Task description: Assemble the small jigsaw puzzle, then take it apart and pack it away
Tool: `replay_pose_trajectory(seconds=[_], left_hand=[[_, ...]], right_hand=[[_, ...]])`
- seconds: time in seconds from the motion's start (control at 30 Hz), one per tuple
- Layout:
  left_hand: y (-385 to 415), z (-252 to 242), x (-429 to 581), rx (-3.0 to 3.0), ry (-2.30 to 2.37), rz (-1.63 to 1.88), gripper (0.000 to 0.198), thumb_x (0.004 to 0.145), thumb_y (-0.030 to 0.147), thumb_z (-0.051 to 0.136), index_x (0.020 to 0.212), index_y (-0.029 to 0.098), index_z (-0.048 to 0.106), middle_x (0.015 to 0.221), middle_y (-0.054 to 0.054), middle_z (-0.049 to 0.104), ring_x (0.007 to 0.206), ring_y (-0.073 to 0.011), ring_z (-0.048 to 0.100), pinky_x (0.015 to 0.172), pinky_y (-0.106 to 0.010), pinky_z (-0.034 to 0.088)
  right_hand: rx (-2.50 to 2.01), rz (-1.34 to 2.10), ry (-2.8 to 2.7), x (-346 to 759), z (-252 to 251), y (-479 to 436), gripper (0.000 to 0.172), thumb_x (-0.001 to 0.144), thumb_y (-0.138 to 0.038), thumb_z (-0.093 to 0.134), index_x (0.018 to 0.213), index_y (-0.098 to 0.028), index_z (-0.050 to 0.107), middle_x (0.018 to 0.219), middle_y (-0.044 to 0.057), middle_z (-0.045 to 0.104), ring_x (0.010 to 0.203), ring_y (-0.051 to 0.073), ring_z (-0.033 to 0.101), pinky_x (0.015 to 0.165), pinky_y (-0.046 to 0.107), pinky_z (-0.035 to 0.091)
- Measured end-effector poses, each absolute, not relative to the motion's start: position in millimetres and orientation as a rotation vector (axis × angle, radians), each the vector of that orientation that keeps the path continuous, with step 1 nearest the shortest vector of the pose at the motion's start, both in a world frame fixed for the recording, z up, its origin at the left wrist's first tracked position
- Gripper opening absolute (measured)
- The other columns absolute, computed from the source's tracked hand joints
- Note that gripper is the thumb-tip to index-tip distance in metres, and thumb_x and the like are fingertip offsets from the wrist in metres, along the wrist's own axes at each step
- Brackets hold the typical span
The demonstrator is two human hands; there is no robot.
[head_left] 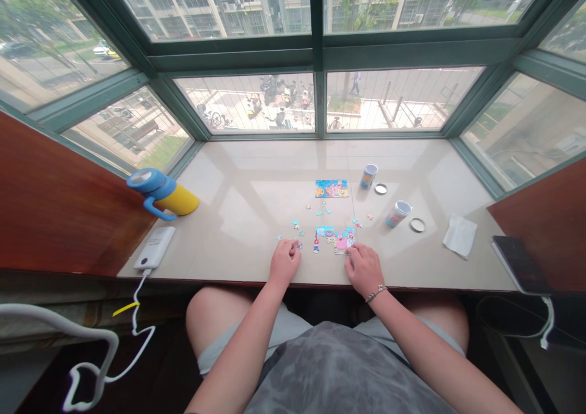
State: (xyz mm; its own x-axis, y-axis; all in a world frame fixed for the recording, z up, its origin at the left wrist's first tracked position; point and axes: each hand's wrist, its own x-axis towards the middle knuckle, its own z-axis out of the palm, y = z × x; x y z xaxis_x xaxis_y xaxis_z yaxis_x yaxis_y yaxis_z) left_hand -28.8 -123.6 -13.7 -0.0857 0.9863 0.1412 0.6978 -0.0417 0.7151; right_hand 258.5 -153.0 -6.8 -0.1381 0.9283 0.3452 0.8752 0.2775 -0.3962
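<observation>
**Operator:** Where's the puzzle, and what are my hands doing?

**Spotter:** Your partly built jigsaw puzzle [334, 240] lies flat on the polished window ledge [256, 170], with its pink and blue sections joined. Your right hand [364, 270] is just below its lower right corner, fingers loosely curled and tips touching the puzzle. I can't tell whether they're gripping a piece. Your left hand [284, 262] is clenched, fingers bunched just left of the puzzle, beside a few loose puzzle pieces [296, 226]. Your fingers hide whatever may be between them, so I can't tell if you're holding one.

**Operator:** What's beyond the puzzle?

**Spotter:** More loose pieces are scattered just above it. Farther on, directly beyond it, is a small picture card [331, 188]. To the card's right stands a printed tub [368, 176] with a round lid [381, 188] beside it. A second printed tub [397, 214] lies tilted to the puzzle's right, near another round lid [417, 225].

**Operator:** And farther out?

**Spotter:** Well right of the puzzle are a crumpled tissue [460, 236] and a dark phone [519, 264]. Well left of it are a white power bank [154, 247] and a blue-and-yellow bottle [162, 194] lying on its side.
</observation>
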Motion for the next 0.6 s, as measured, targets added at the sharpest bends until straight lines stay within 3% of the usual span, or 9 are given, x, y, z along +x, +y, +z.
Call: replay_pose_trajectory(seconds=[0.17,0.6], left_hand=[[-122,-14,-30,1.807,1.794,0.866,0.03,0.091,0.03,0.059,0.117,0.025,0.071,0.1,-0.005,0.063,0.077,-0.0176,0.059,0.084,-0.036,0.055],[-111,-12,-35,1.789,1.755,0.768,0.016,0.091,0.032,0.06,0.1,0.022,0.068,0.102,-0.007,0.064,0.079,-0.0191,0.061,0.082,-0.038,0.055]], right_hand=[[-1.618,0.106,-2.021,259,-8,-153,0.023,0.093,-0.019,0.054,0.111,-0.024,0.068,0.121,0.011,0.063,0.114,0.028,0.054,0.105,0.044,0.039],[-1.62,0.122,-2.033,258,-3,-152,0.023,0.095,-0.02,0.052,0.11,-0.024,0.069,0.119,0.011,0.064,0.114,0.027,0.055,0.104,0.044,0.039]])
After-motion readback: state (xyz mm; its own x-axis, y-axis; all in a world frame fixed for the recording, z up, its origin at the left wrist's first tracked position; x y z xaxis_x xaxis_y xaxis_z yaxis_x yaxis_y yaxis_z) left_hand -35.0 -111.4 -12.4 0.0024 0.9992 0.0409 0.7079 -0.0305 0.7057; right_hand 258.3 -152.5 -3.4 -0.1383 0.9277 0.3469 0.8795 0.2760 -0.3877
